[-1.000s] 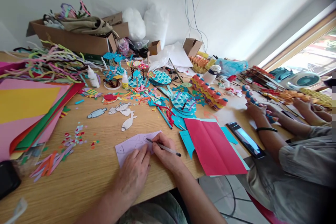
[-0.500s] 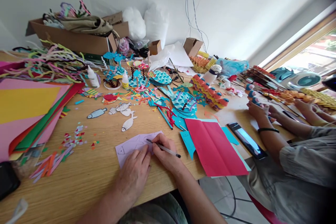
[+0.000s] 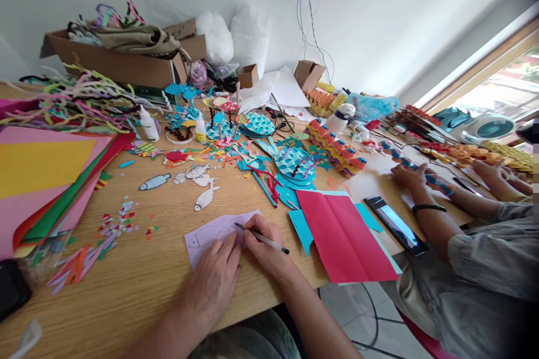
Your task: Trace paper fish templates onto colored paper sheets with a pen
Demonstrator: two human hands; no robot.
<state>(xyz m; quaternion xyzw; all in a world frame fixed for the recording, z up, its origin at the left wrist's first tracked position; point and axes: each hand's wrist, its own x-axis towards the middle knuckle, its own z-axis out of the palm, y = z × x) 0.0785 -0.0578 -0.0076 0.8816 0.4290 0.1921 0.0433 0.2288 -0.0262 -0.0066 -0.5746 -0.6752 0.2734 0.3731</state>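
A sheet of lilac paper [image 3: 202, 239] with fish outlines drawn on it lies on the wooden table [image 3: 138, 286] in front of me. Flat across its lower part rests my left hand [image 3: 218, 275], fingers stretched out and pressing on the sheet. My right hand [image 3: 265, 244] grips a pen [image 3: 272, 243], whose tip touches the paper near its top edge. Just beyond the sheet are several paper fish cut-outs, among them a white fish [image 3: 205, 198] and a bluish fish [image 3: 154, 182]. Red paper [image 3: 343, 235] lies to the right of my hands, partly over a blue paper fish [image 3: 301, 228].
Coloured sheets [image 3: 46, 162] and paper scraps [image 3: 120, 219] are on the left. Glue bottles [image 3: 148, 123] and blue paper crafts [image 3: 295, 165] stand farther back, before a cardboard box [image 3: 122, 64]. At right, a phone [image 3: 396, 224] lies near a person [image 3: 492, 252] holding an egg-carton strip [image 3: 438, 184].
My hands and the pen have hardly moved. On the right, the neighbouring person's hands have shifted slightly and the egg-carton strip has turned to lie flatter.
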